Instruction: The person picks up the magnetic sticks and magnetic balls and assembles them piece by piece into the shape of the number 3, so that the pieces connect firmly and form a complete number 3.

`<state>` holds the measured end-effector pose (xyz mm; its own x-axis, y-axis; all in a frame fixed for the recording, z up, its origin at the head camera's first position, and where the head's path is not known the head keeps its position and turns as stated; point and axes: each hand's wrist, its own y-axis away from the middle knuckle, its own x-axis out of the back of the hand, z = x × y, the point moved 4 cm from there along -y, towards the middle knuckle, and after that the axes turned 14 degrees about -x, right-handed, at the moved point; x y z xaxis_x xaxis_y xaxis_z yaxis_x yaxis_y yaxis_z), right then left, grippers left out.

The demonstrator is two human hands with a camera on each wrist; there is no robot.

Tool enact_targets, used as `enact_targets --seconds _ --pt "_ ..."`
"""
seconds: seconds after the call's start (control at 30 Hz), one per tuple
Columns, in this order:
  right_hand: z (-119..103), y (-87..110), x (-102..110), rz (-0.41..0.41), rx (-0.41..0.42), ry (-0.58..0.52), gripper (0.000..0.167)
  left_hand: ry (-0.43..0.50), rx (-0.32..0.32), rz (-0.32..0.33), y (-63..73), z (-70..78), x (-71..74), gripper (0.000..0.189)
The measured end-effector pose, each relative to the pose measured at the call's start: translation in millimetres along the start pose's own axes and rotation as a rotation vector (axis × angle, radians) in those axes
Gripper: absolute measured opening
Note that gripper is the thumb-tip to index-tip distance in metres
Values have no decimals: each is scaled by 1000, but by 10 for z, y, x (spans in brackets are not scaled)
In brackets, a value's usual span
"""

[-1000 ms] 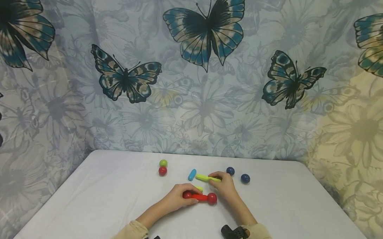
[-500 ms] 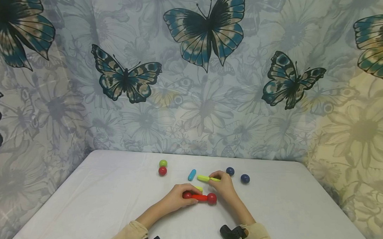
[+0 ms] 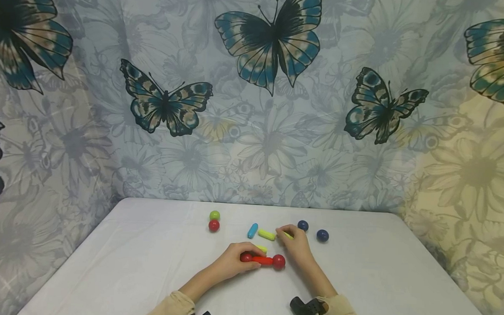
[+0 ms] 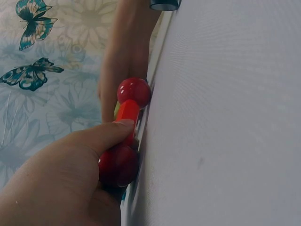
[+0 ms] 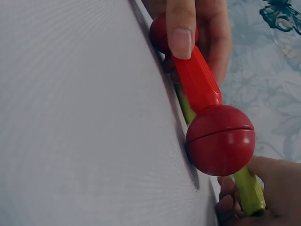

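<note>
My left hand [image 3: 235,261] grips a red toy rod [image 3: 264,261] near its left end, thumb on top in the right wrist view. A red ball [image 3: 279,262] caps the rod's right end, and another red ball [image 4: 119,165] sits at the end within the hand. Farther back, my right hand [image 3: 297,246] pinches a yellow-green rod [image 5: 248,192], partly hidden by the fingers. Just left of those fingertips lies a second yellow-green rod [image 3: 267,234]. A third yellow-green piece [image 3: 263,248] shows behind the left hand, mostly covered.
A short blue rod [image 3: 252,230] lies left of the yellow-green one. Towards the back left, a green ball [image 3: 214,215] and a red ball [image 3: 214,225] sit together. Two dark blue balls [image 3: 303,225] [image 3: 322,235] rest beyond the right hand. A white cloth covers the table [image 3: 148,256].
The right hand's fingers have shifted on their yellow-green rod, and a gap now separates it from the rod to its left, which was touching or nearly touching before. The left hand keeps still.
</note>
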<state>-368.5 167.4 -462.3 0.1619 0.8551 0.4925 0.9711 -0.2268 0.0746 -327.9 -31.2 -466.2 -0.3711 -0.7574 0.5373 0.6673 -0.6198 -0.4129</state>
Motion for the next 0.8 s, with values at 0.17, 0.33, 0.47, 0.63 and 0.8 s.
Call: enact_targets --seconds 0.17,0.33,0.47,0.63,0.8 --pt "23 -15 3 -29 -42 -16 28 1 4 2 3 -10 -5 26" --pt "37 -8 50 -52 -63 -35 29 -2 0 2 0 -14 -4 26" --pt "38 12 88 -65 -77 -62 29 -6 7 -1 1 -18 -4 26" --pt "34 51 119 -74 -121 -81 31 -6 16 -5 7 -25 -7 26" --pt "33 96 161 -72 -126 -77 32 -4 17 -5 4 -18 -10 26"
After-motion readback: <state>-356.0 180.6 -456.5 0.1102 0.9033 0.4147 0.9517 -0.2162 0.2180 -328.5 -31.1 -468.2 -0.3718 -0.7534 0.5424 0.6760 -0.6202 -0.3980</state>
